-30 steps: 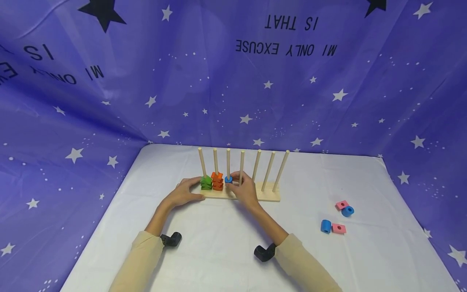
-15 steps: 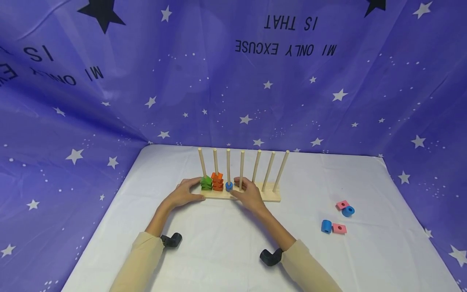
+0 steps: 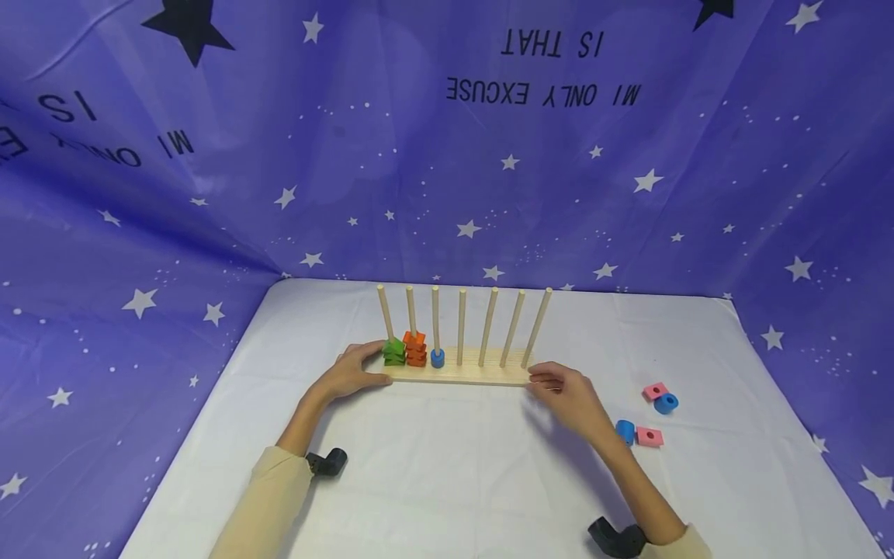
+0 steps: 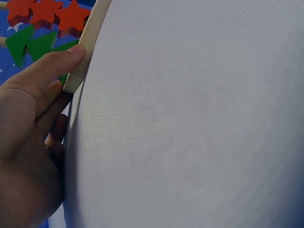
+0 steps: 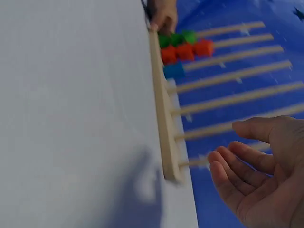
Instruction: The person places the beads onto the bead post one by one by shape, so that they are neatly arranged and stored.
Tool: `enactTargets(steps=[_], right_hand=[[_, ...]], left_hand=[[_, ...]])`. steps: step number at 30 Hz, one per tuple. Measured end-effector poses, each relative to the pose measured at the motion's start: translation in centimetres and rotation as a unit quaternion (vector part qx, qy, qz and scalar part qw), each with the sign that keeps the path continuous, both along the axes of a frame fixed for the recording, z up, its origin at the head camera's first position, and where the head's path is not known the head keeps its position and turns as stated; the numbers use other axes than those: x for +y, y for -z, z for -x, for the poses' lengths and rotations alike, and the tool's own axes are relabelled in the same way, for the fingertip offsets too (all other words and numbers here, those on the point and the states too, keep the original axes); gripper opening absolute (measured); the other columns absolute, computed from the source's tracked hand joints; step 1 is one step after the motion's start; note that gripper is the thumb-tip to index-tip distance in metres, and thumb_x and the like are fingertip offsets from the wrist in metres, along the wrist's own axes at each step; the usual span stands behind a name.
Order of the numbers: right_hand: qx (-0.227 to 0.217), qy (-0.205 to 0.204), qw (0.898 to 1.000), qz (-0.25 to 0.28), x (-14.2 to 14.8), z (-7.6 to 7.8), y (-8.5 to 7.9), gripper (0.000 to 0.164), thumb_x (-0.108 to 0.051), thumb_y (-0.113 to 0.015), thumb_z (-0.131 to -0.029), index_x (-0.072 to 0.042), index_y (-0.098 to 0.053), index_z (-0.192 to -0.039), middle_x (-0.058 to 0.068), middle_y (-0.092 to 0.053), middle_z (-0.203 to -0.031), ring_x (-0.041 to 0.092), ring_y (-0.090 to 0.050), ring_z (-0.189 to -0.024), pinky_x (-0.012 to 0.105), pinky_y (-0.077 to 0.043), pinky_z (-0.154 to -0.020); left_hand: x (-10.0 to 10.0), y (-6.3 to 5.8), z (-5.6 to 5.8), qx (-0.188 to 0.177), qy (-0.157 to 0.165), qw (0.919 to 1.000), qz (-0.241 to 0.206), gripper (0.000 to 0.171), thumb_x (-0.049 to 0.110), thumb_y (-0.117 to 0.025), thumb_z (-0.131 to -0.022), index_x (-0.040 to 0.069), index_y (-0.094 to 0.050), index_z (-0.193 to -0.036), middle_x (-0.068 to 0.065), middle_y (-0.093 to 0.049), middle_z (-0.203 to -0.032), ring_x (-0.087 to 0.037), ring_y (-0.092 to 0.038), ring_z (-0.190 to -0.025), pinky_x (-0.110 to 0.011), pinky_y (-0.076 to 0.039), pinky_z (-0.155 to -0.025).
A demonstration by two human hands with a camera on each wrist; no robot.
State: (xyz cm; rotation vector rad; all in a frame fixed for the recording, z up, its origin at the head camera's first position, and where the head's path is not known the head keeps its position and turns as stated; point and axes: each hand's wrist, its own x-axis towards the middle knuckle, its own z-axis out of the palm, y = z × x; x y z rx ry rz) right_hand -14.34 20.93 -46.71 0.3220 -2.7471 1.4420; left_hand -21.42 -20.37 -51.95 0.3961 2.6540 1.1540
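A wooden peg board [image 3: 482, 376] with several upright pegs stands on the table. Green triangular blocks [image 3: 394, 352] are stacked on its leftmost peg, and orange-red star blocks [image 3: 416, 350] on the second. One blue cylinder block [image 3: 438, 358] sits at the bottom of the third peg. My left hand [image 3: 349, 371] holds the board's left end, thumb along the front edge, as the left wrist view shows [image 4: 38, 104]. Beside the board's right end, my right hand [image 3: 574, 400] is in the air with fingers loosely bent and nothing in them, palm visible in the right wrist view.
To the right lie two pink blocks, one farther back [image 3: 655, 391] and one nearer [image 3: 649, 437], each beside a blue cylinder, the far one [image 3: 667, 404] and the near one [image 3: 625, 432]. A white cloth [image 3: 433, 481] covers the table. Purple star-printed fabric [image 3: 419, 155] hangs around it.
The blue cylinder slid down to the base of the third peg. My right hand let go of it and moved right, past the board's end. The left hand stayed put.
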Motion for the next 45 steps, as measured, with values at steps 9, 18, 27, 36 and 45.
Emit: enactTargets(steps=[9,18,27,36,45], right_hand=[[0.025,0.133,0.985,-0.111,7.6,-5.1,-0.8,0.026,-0.016,-0.075,-0.089,0.000,-0.072,-0.109,0.001,-0.071,-0.088,0.019,-0.068,-0.081,0.021,-0.052,-0.068],[-0.079,0.158,0.969,-0.173,10.6,-6.9,-0.2,0.046,-0.031,-0.074,-0.090,0.008,-0.067,-0.116,-0.001,-0.067,-0.083,0.017,-0.059,-0.075,0.030,-0.047,-0.062],[-0.073,0.151,0.969,-0.182,10.1,-6.3,0.7,0.037,-0.024,-0.072,-0.091,0.007,-0.068,-0.110,0.000,-0.060,-0.077,0.017,-0.053,-0.066,0.030,-0.043,-0.056],[-0.064,0.131,0.971,-0.188,9.0,-5.7,1.4,0.034,-0.015,-0.075,-0.087,0.008,-0.066,-0.111,0.014,-0.070,-0.091,0.029,-0.066,-0.076,0.041,-0.056,-0.064],[-0.050,0.107,0.966,-0.230,7.1,-5.1,0.9,0.034,-0.013,-0.077,-0.082,0.005,-0.070,-0.110,0.013,-0.070,-0.092,0.032,-0.066,-0.083,0.049,-0.055,-0.066]], left_hand=[[-0.3,0.3,-0.2,-0.004,-0.009,1.0000,-0.002,0.081,0.035,-0.081,-0.082,0.006,-0.046,-0.149,-0.021,-0.044,-0.149,-0.041,-0.032,-0.138,-0.066,-0.023,-0.111],[-0.3,0.3,-0.3,-0.004,-0.010,0.9999,-0.006,0.081,0.034,-0.081,-0.082,0.005,-0.046,-0.149,-0.021,-0.044,-0.150,-0.041,-0.031,-0.138,-0.066,-0.022,-0.110],[-0.3,0.3,-0.3,-0.007,-0.011,0.9999,-0.004,0.081,0.035,-0.081,-0.082,0.006,-0.046,-0.149,-0.021,-0.043,-0.150,-0.041,-0.031,-0.138,-0.066,-0.022,-0.110],[-0.1,0.1,-0.3,-0.009,-0.010,0.9999,-0.010,0.082,0.035,-0.082,-0.081,0.005,-0.046,-0.149,-0.022,-0.043,-0.149,-0.041,-0.032,-0.137,-0.066,-0.023,-0.110],[0.0,0.0,0.1,-0.009,-0.008,0.9999,0.001,0.082,0.036,-0.081,-0.082,0.006,-0.046,-0.149,-0.022,-0.043,-0.150,-0.041,-0.032,-0.138,-0.067,-0.023,-0.110]])
